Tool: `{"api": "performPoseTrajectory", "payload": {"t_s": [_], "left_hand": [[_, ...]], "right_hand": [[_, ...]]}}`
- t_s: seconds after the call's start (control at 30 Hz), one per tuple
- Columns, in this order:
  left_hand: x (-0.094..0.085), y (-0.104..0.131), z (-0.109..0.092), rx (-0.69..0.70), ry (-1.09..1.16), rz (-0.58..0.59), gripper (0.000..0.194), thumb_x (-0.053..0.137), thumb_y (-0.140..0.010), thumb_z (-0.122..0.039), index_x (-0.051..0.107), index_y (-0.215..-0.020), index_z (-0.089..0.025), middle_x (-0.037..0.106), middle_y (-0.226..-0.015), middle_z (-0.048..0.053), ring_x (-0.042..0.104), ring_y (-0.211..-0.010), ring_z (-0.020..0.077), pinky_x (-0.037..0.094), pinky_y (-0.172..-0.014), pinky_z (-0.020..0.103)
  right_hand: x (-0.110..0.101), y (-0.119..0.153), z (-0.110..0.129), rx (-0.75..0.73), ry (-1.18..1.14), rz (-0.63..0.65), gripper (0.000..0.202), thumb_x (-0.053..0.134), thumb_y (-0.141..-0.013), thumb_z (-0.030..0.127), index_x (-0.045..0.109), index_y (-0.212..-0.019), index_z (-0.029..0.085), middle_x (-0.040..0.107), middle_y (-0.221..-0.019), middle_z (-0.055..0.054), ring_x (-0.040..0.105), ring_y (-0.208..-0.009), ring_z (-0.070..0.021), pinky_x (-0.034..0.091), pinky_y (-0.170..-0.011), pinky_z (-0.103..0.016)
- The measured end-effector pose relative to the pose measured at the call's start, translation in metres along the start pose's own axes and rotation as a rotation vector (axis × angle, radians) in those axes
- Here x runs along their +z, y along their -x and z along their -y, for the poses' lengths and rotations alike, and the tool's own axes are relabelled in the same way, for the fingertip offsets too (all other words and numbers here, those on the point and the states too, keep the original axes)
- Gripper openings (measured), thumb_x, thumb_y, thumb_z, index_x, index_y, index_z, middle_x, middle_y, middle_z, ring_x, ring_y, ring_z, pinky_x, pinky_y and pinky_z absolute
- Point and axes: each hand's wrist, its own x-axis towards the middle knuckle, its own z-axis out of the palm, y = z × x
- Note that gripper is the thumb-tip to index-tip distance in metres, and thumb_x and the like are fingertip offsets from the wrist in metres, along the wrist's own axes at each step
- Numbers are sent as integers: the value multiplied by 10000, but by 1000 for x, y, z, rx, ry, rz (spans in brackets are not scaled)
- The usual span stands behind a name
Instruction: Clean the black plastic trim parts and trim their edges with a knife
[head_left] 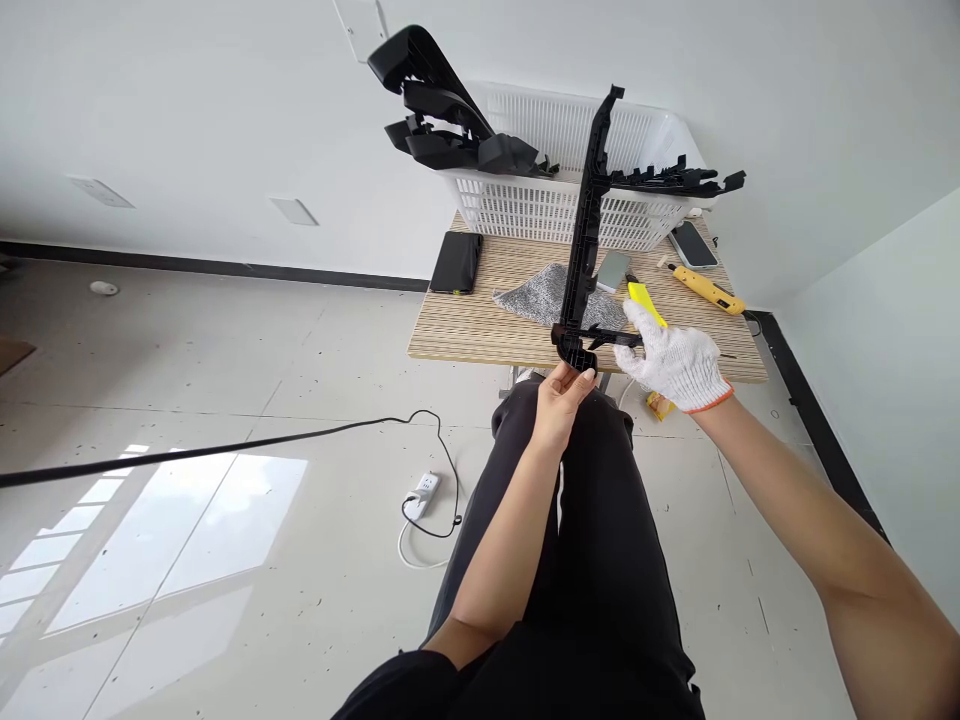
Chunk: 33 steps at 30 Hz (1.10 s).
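Cable point(300, 436) cut at left edge; black part point(585, 235) partly hides cloth point(536, 295).

Striped table point(450, 325); basket point(495, 205), phone point(693, 245), cloth point(536, 297) on top

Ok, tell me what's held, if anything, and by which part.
The left grip holds the long black piece by its curved lower end. The gloved right grip is at the piece's short side arm; whether it holds that is unclear.
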Motion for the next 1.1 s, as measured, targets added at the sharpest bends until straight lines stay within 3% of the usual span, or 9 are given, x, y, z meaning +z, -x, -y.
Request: {"api": "performPoseTrajectory", "payload": {"t_s": [0.17, 0.3, 0.63, 0.97, 1.1], "left_hand": [[0, 0, 0, -15, 2, -8, 370, 809, -754, -358, 734, -1088, -218, 739, -1142, 39, 596, -1280, 262, 430, -1156, 438], [0, 1, 0, -20, -6, -7, 362, 804, -763, -351, 736, -1093, -220, 738, -1143, 33, 599, -1272, 261, 440, -1150, 439], [-1, 2, 1, -38, -3, 9, 359, 798, -771, -342, 738, -1105, -224, 735, -1151, 31, 603, -1264, 250, 441, -1144, 419], [0, 1, 2, -43, 11, 1, 399, 809, -756, -354, 736, -1125, -223, 735, -1155, 33, 601, -1263, 248, 423, -1158, 428], [0, 1, 3, -37, 9, 0, 394, 799, -768, -339, 732, -1137, -218, 733, -1165, 37, 596, -1264, 243, 424, -1153, 418]], "right_hand": [[-2, -2, 7, -21, -12, 36, 661, 306, -963, 493, 414, -1525, 163, 708, -770, -130, 613, -627, -253, 225, -561, -311], [2, -5, 10, -8, 11, 43, 633, 298, -973, 446, 366, -1545, 184, 682, -726, -119, 638, -647, -282, 237, -561, -312], [5, -11, 8, -56, -7, 144, 711, 299, -962, 346, 134, -1601, 81, 698, -853, -183, 639, -697, -300, 329, -601, -333], [-5, -14, 10, 2, -15, 191, 808, 294, -961, 584, 216, -1589, 82, 725, -826, -186, 680, -712, -319, 352, -599, -325], [-6, -19, 10, 126, -1, 142, 850, 330, -944, 525, 110, -1597, 28, 731, -786, -183, 673, -671, -312, 376, -598, -326]]}}
